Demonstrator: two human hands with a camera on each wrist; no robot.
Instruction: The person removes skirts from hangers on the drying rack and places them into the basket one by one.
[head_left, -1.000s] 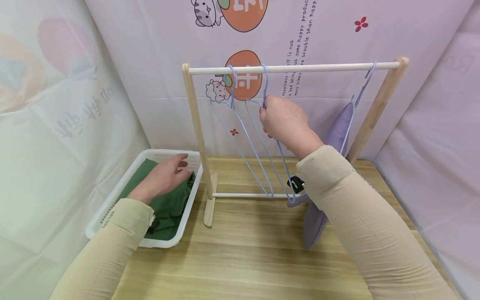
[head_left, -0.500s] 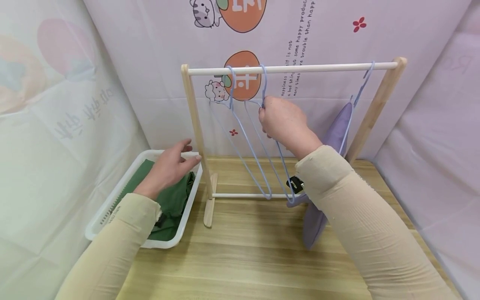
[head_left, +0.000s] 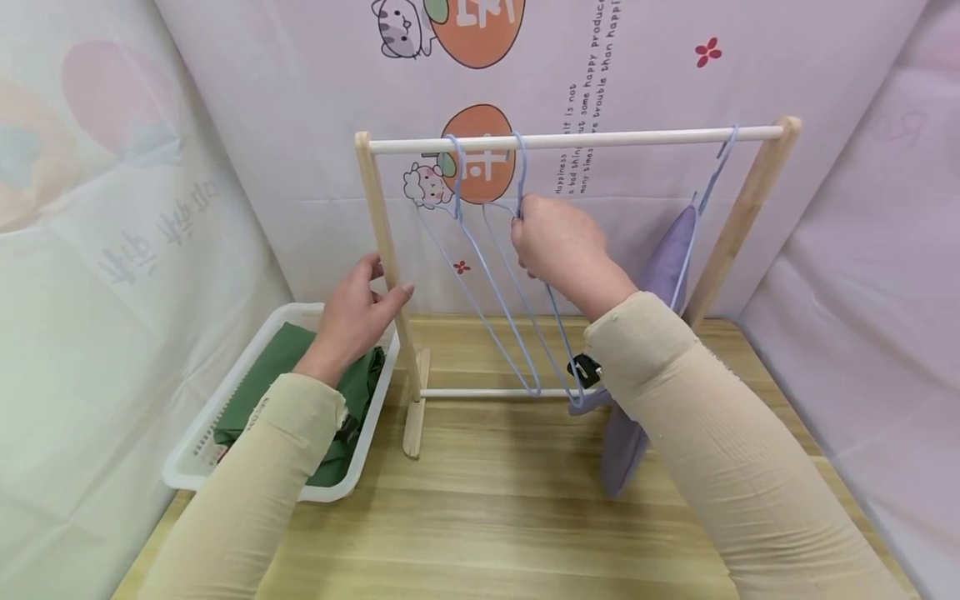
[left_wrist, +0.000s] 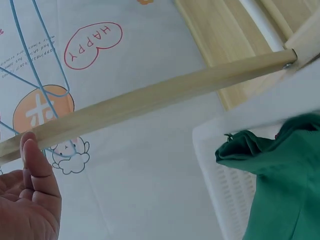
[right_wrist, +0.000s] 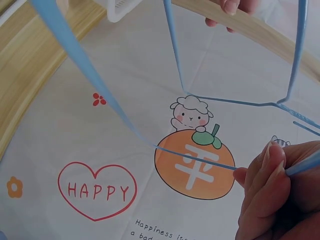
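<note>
In the head view my right hand point(head_left: 562, 246) grips a blue clothes hanger point(head_left: 555, 312) near the base of its hook, which hangs over the rack's white top bar point(head_left: 622, 138). A second blue hanger point(head_left: 498, 297) hangs to its left. My left hand point(head_left: 354, 315) is at the rack's left wooden post point(head_left: 378, 208), its thumb stretched across the front. The left wrist view shows a digit point(left_wrist: 37, 165) extended right beside that post. Curled fingers point(right_wrist: 265, 195) hold the hanger in the right wrist view.
A white basket point(head_left: 381, 404) with green cloth point(head_left: 262, 367) stands left of the rack. At the rack's right end a purple garment point(head_left: 626, 450) hangs on another hanger point(head_left: 712, 175). A small black object point(head_left: 585, 369) is near the lower bar point(head_left: 480, 392).
My left hand has moved up and right from over the basket to the rack's left post. My right hand keeps its grip on the hanger. The head view has shifted slightly.
</note>
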